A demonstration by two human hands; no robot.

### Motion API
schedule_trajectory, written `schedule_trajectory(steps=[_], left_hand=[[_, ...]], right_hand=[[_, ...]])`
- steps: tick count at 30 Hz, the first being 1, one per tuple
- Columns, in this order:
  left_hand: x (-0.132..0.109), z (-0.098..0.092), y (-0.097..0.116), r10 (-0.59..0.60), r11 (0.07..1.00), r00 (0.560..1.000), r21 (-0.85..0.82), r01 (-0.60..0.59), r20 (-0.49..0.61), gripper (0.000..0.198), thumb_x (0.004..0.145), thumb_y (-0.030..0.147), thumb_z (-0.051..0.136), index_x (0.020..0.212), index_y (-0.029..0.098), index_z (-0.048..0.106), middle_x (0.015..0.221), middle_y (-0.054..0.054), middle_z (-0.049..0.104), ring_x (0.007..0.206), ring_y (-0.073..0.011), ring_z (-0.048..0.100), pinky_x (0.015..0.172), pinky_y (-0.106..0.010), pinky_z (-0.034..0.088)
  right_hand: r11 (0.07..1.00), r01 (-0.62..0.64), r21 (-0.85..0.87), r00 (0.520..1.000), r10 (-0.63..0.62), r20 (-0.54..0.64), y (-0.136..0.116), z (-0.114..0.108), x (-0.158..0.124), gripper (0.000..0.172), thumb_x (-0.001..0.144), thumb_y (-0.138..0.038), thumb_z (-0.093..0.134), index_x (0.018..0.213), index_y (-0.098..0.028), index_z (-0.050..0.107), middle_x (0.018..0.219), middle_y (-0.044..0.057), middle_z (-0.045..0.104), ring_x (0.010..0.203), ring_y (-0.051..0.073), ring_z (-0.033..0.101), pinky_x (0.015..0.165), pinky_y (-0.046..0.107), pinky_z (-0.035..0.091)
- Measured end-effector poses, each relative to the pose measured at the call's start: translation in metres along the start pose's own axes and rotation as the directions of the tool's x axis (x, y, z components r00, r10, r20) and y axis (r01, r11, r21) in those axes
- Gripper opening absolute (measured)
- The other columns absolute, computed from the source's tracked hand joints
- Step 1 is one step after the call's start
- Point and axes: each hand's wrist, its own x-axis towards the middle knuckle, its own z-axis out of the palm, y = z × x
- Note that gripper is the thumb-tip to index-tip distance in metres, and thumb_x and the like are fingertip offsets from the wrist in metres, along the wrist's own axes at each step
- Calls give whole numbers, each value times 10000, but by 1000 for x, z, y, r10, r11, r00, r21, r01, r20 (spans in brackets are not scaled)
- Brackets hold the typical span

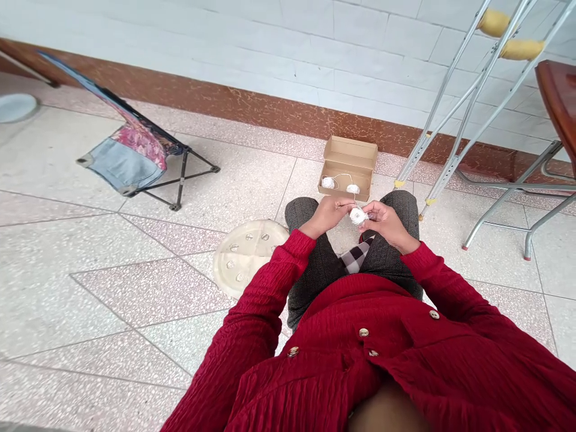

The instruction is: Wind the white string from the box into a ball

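Yarn ball point(358, 216) is near box point(341, 167) and crutches point(443, 178).

Person is wearing a deep-red top point(333, 306) with crinkled texture | long sleeves point(265, 300) are matching in red and puckering in fine ridges | cuffs point(300, 242) are sitting snug | round buttons point(363, 332) are showing pale with darker marks | trousers point(310, 255) are showing dark grey, finely patterned | left grip point(332, 212) and right grip point(384, 222) are going bare
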Motion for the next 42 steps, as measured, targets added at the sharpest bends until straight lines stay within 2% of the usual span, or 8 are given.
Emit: schedule_trajectory(steps=[9,14,19,23,28,32,38,42], left_hand=[[-35,21,10,-78,997,987,35,74,140,385,931,410,558,646,175,667,653,1,647,654,-140,544,691,-262,394],[-32,-2,27,54,982,996,177,-65,69,335,937,353,580,666,196,699,674,-15,663,688,-161,539,797,-306,434],[-23,-11,22,10,997,999,71,-6,-46,307,944,354,578,749,178,738,720,-21,683,721,-166,576,736,-283,426],[-29,10,16,-84,995,995,-52,87,49,367,957,355,544,687,159,697,701,-9,682,689,-148,586,711,-260,423],[-36,24,24,-35,999,985,22,32,168,392,974,338,519,651,165,659,653,4,644,659,-136,559,707,-264,396],[-31,-2,30,18,985,998,169,-27,54,348,963,305,549,669,171,682,663,-11,635,684,-152,560,716,-277,403],[-23,-17,22,-26,997,998,76,30,-56,318,951,325,582,718,157,717,706,-22,682,706,-156,592,695,-261,436],[-28,7,20,-45,995,999,-84,45,-7,429,986,404,527,671,150,670,710,-21,694,687,-142,598,702,-250,442]], right_hand=[[945,118,-304,921,-218,-323,-12,-26,40,271,663,-268,779,868,-232,606,811,-11,650,717,170,607,650,333,578],[693,143,-706,950,-297,-99,13,-24,30,158,680,-121,638,811,-210,640,841,17,643,714,163,557,711,323,488],[963,81,-259,993,-55,105,7,3,-3,210,675,-198,757,836,-225,624,802,-23,636,658,143,570,614,297,521],[997,73,20,997,-73,-24,-18,2,3,321,633,-270,853,861,-231,629,910,2,703,692,154,624,613,319,582],[947,132,-293,925,-224,-308,-17,-21,35,233,632,-183,739,828,-226,621,790,-12,662,673,159,593,624,312,541],[796,104,-597,970,-213,-116,5,-18,32,169,612,-108,682,750,-203,654,738,-21,631,640,130,530,630,285,482],[996,-84,-25,986,87,142,-7,2,6,317,599,-249,871,823,-203,652,754,-23,674,633,136,620,551,269,562],[986,-24,165,1000,22,12,-28,-1,17,394,586,-321,935,839,-208,655,844,-7,713,665,126,655,581,259,594]])
